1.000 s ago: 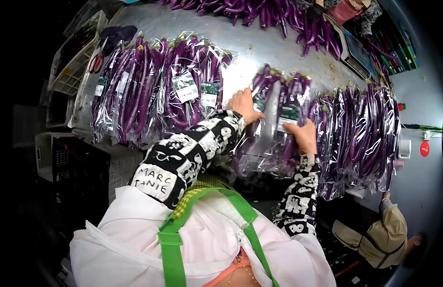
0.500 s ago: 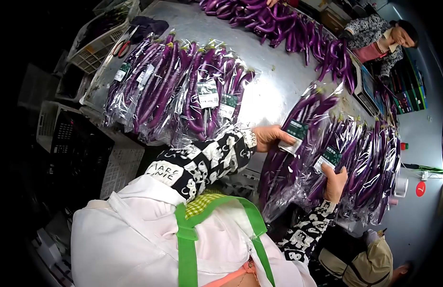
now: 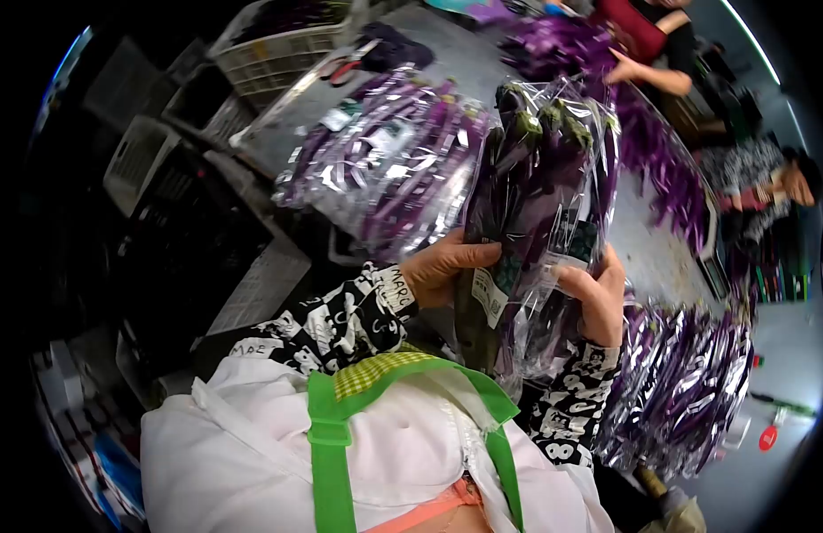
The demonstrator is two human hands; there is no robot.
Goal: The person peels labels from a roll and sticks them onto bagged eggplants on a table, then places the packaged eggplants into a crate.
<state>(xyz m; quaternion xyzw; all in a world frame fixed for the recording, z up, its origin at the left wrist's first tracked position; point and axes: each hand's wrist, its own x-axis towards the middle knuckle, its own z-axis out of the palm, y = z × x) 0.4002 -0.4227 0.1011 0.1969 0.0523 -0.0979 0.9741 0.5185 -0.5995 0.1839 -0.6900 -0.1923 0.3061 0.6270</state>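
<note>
Two clear bags of purple eggplants (image 3: 540, 169) are held upright side by side in front of my chest, stem ends up. My left hand (image 3: 447, 266) grips the left bag, its thumb across the front near a label (image 3: 489, 298). Around the right bag closes my right hand (image 3: 596, 289), thumb on the plastic over another label. To the left on the metal table lies a row of bagged eggplants (image 3: 394, 160), blurred by motion. More bagged eggplants (image 3: 682, 382) lie along the table's right side.
Loose eggplants (image 3: 664, 169) line the far table edge, where a person's hand (image 3: 626, 69) reaches in. Another person (image 3: 758, 182) stands further right. Red-handled scissors (image 3: 343, 71) and a dark cloth (image 3: 392, 46) lie at the far left, near a white crate (image 3: 283, 55).
Both hands have lifted the two bags off the right-hand row and brought them left, upright before my chest. The view has turned toward the left.
</note>
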